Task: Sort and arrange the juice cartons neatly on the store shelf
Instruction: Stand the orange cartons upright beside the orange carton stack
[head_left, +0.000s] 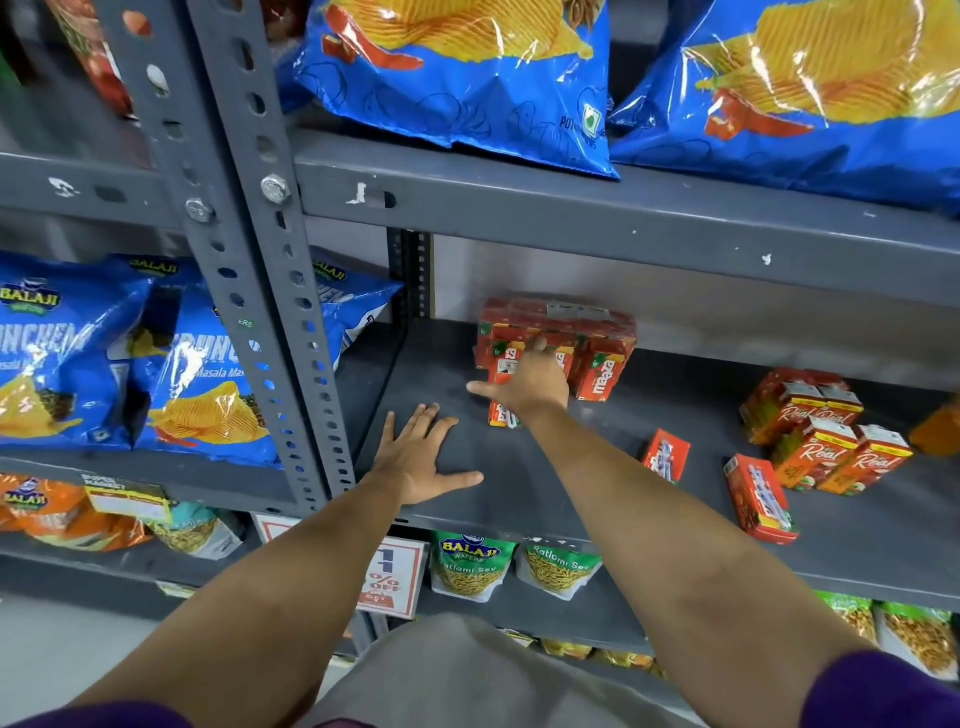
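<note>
On the grey shelf (524, 499), a cluster of red Maaza juice cartons (602, 375) stands at the back, with a shrink-wrapped red pack (558, 317) on top. My right hand (527, 387) reaches over a Maaza carton (503, 418) in front of the cluster, fingers spread and palm against it; I cannot see a grip. My left hand (415, 462) lies flat and open on the bare shelf to the left. Two red cartons (666, 458) (761, 500) lie on their sides to the right. Further right, several orange Real cartons (826, 441) stand in a loose group.
A perforated grey upright (249, 249) borders the shelf on the left, with blue crisp bags (104, 358) beyond it. More blue crisp bags (467, 78) overhang the shelf above. Green sev packets (470, 566) and a discount sign (387, 577) sit below.
</note>
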